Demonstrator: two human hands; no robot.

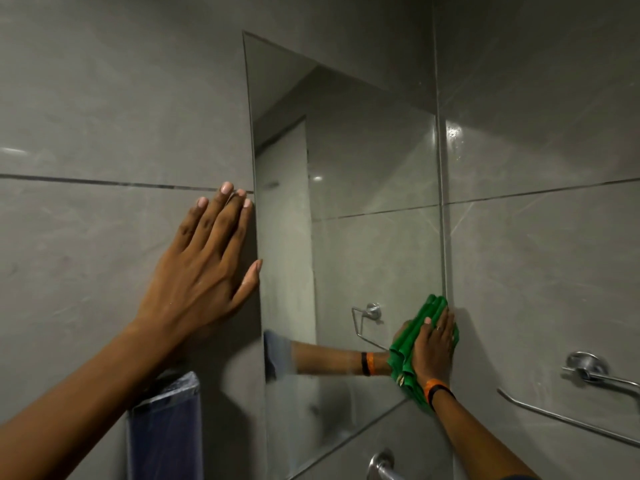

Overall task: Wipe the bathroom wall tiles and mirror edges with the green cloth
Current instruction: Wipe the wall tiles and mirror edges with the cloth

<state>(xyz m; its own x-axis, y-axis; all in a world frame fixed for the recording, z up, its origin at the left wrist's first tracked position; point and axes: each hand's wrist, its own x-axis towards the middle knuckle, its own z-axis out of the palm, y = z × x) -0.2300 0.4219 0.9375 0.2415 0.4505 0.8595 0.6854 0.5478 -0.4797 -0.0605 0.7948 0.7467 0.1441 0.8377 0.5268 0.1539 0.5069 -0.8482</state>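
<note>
A tall frameless mirror [346,168] hangs on grey wall tiles [104,116]. My right hand [434,344] presses a bunched green cloth [424,315] flat against the mirror's right edge near its lower corner, where glass meets tile. An orange and black band sits on that wrist. My left hand [204,261] lies flat on the tile just left of the mirror's left edge, fingers spread, holding nothing. The mirror reflects my right forearm and the cloth.
A chrome towel rail [568,415] with a round mount [585,367] juts from the right wall below my right hand. A chrome fitting [381,464] sits under the mirror. A dark blue object [166,427] hangs at lower left.
</note>
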